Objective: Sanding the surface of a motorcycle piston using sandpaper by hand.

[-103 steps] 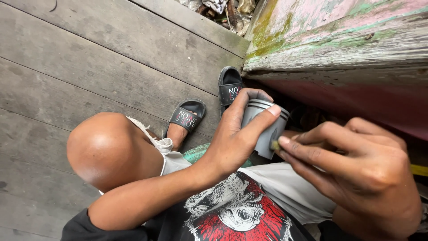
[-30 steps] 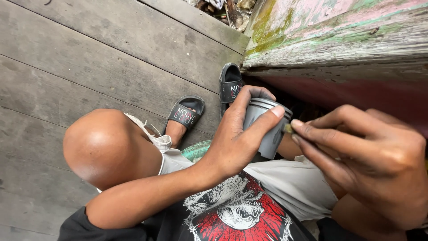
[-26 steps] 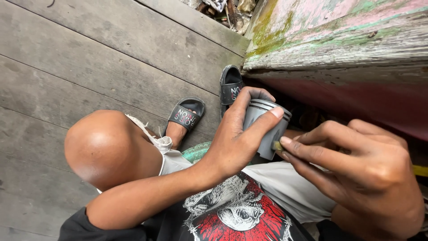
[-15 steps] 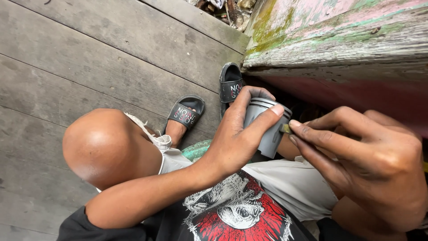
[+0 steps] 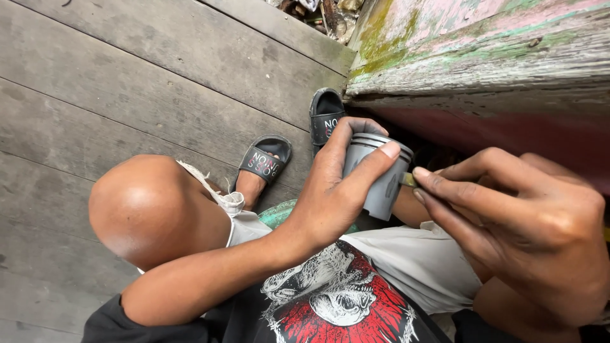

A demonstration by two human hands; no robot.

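Observation:
My left hand (image 5: 337, 197) grips a grey metal piston (image 5: 379, 174) with ring grooves near its top, fingers wrapped around its side and the index finger across the crown. My right hand (image 5: 515, 222) sits just to the right, fingers pinched on a small thin tool whose yellowish tip (image 5: 408, 180) touches the piston's side. Most of that tool is hidden inside the fingers. Both hands hover over my lap, above grey shorts (image 5: 413, 267) and a black shirt with a red and white print (image 5: 330, 305).
My bare left knee (image 5: 143, 206) fills the lower left. Two black slide sandals (image 5: 265, 162) rest on grey wooden floorboards (image 5: 127, 89). A weathered painted wooden beam (image 5: 483, 57) with a dark red underside runs along the upper right, close to the hands.
My right hand has rocked slightly back and forth beside the piston, the tool tip staying against its side. My left hand and the piston have held still.

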